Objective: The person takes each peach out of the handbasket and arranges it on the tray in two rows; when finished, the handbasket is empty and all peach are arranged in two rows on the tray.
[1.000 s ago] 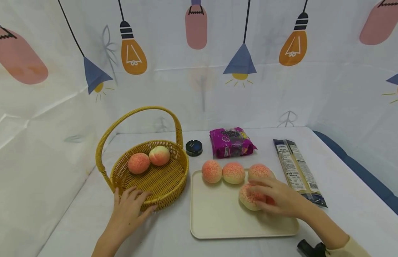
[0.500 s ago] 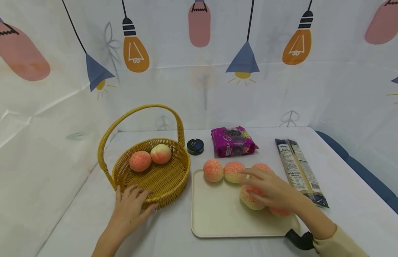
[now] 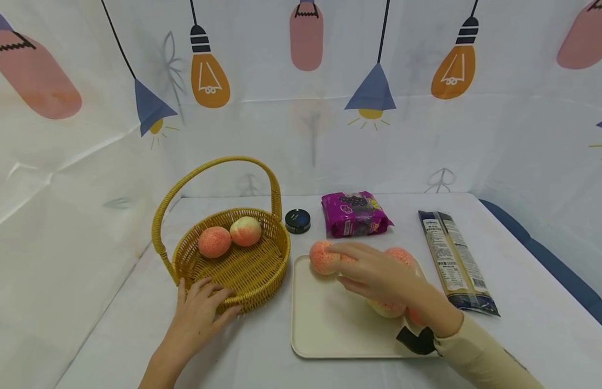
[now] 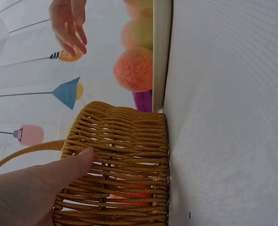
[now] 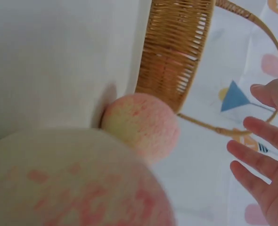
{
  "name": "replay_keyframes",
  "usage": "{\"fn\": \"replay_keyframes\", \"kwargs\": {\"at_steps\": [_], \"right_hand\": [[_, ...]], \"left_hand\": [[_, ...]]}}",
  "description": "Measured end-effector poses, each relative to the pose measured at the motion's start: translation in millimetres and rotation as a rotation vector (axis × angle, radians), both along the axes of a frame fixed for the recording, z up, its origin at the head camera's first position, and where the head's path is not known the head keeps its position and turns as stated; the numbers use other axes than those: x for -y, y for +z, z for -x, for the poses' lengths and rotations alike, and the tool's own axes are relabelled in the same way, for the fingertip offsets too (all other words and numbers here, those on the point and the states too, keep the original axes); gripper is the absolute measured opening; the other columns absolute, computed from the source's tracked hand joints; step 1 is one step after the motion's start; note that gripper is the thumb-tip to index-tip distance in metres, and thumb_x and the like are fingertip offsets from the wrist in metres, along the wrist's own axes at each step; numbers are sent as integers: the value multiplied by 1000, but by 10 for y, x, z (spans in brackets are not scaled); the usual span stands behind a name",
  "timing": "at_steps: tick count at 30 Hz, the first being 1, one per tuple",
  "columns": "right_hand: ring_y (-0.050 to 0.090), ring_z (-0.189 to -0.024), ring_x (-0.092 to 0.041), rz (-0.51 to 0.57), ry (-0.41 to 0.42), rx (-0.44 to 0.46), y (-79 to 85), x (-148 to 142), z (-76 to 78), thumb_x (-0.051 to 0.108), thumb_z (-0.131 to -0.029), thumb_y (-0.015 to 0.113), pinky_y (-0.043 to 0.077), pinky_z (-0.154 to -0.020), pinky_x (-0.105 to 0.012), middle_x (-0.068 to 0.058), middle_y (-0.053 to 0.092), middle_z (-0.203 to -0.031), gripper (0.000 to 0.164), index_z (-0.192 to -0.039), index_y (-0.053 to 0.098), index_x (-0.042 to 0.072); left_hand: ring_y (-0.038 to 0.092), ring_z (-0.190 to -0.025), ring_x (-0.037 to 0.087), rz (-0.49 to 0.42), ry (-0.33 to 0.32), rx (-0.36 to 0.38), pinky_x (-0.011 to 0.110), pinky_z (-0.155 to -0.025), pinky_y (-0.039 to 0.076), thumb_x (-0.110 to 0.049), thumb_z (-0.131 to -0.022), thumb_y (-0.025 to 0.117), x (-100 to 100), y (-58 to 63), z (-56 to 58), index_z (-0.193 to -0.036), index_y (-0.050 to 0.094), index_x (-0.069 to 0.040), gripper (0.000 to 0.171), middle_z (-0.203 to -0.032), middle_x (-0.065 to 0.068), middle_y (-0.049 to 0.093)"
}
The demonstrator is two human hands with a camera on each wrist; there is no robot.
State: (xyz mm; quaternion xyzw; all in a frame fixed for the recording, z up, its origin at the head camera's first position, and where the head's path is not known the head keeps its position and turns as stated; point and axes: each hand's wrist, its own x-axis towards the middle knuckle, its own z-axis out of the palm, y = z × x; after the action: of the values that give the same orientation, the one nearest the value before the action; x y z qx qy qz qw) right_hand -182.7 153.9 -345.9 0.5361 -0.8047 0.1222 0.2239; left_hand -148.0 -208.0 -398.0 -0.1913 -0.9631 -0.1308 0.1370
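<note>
My left hand (image 3: 198, 313) holds the near rim of a wicker basket (image 3: 262, 294), fingers over the edge and thumb against the outer wall, as the left wrist view shows. Inside lie two peaches, one red-speckled peach (image 3: 215, 242) and one paler peach (image 3: 245, 231). My right hand (image 3: 373, 273) hovers over a cream tray (image 3: 330, 335) with fingers spread and nothing in them; the right wrist view shows them apart from the fruit. Several peaches sit on the tray: a back-left peach (image 3: 321, 258), a back-right peach (image 3: 400, 255) and others partly hidden under the hand.
Behind the tray lie a purple snack packet (image 3: 356, 214) and a round black tin (image 3: 298, 221). A long flat packet (image 3: 458, 262) lies to the right. A tall arched handle (image 3: 218, 160) rises over the basket. A printed curtain (image 3: 281, 140) hangs at the back.
My right hand has risen off the near-right peaches and moved left across the tray, over the back row. The left hand stays at the basket rim. The camera view has shifted slightly.
</note>
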Motion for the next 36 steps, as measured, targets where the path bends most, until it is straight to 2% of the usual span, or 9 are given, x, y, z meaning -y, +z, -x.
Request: {"fn": "replay_keyframes", "kwargs": {"at_steps": [3,9,16,20,27,34,36], "right_hand": [[49,-114,-25,-7,34,5,46,131,67,4,-74,70,43,-93,-37,-11,53,-124,37,-109,59,13],[52,-111,-19,-56,-12,21,82,366,186,12,-81,68,46,-88,-31,-8,53,-125,33,-113,62,18],[49,-114,-24,-120,10,43,75,673,372,15,-84,65,41,-95,-36,-11,51,-127,32,-116,61,16],[45,-118,-24,-177,-2,62,56,856,520,14,-86,62,37,-100,-36,-9,48,-130,32,-118,59,17],[48,-114,-23,-251,-6,59,-6,1175,832,11,-82,63,38,-97,-32,-8,52,-126,35,-116,60,16],[44,-120,-23,-320,-41,194,-38,1457,1033,7,-86,60,34,-101,-32,-9,49,-130,33,-118,60,13],[43,-122,-23,-321,-41,201,-57,1551,1102,4,-86,58,32,-103,-31,-10,50,-129,31,-116,61,12]], "left_hand": [[41,-118,37,-4,-4,17,69,-97,7,-42,-78,68,9,23,6,-96,70,-17,30,-101,6,64],[41,-119,39,-1,-18,48,70,-97,7,-52,-76,66,57,79,-4,-97,71,-12,45,-103,9,65],[41,-118,38,8,-16,56,70,-97,8,-55,-75,65,74,116,-23,-98,71,-10,50,-105,10,64],[42,-118,38,21,-11,41,69,-98,9,-55,-76,64,66,107,-29,-98,70,-12,49,-105,10,64],[41,-119,37,9,-12,39,67,-100,6,-54,-80,61,63,62,-43,-103,68,-15,46,-107,9,62],[41,-119,37,5,-9,51,67,-100,6,-58,-82,56,47,43,-21,-102,68,-15,49,-107,8,62],[40,-119,37,0,-3,53,66,-100,6,-58,-82,55,51,50,-26,-102,68,-15,50,-107,7,62]]}}
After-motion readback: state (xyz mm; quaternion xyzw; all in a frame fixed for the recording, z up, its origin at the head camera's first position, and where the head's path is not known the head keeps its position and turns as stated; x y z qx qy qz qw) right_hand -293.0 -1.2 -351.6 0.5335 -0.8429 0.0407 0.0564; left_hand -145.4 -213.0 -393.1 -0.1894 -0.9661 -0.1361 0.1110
